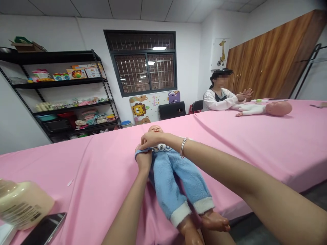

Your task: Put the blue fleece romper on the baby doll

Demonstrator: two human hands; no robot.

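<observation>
A baby doll (155, 129) lies on its back on the pink-covered table, its head away from me and its feet towards me. It wears light blue fleece clothing (166, 173) with white cuffs and a white printed chest patch. My right hand (152, 139) reaches across the doll's chest, fingers bent and closed at the blue sleeve (145, 150) on the left side. Beneath it is my left hand (143, 159), with the sleeve's blue cloth lying across it; its fingers are mostly hidden by the cloth and my right hand. A silver bangle (183, 147) circles my right wrist.
On the pink table (102, 183), a cream pump bottle (28, 204) and a dark phone (44, 229) are at near left. Across the table sits another person (219, 97), hands together, beside a second doll (278, 108). Black shelves (63, 81) stand at back left.
</observation>
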